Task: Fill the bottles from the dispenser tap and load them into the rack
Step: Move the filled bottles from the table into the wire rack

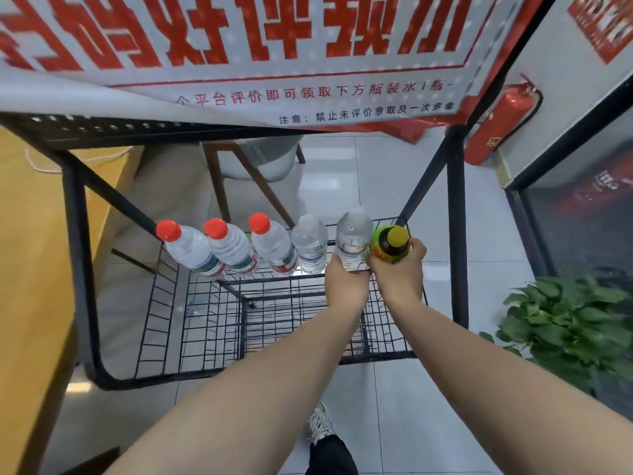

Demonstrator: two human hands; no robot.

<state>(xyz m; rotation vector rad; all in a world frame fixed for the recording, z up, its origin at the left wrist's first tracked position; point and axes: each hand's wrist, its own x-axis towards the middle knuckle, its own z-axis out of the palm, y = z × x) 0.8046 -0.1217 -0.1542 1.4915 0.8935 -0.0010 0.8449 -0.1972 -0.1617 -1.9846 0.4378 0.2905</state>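
A black wire rack [212, 323] stands below me. Along its far edge stand three clear bottles with red caps [219, 248] and a clear bottle with a white cap [310, 245]. My left hand [344, 286] grips another clear white-capped bottle [352, 238] low on its body, at the right end of the row. My right hand [399, 272] holds a green-labelled bottle with a yellow cap [390, 243] beside it, near the rack's far right corner. No dispenser tap is in view.
A white banner with red lettering [274, 56] hangs over the rack's top frame. A yellow table [30, 252] is at the left, a chair [253, 166] behind, a red fire extinguisher [496, 125] and a green plant [568, 323] at the right.
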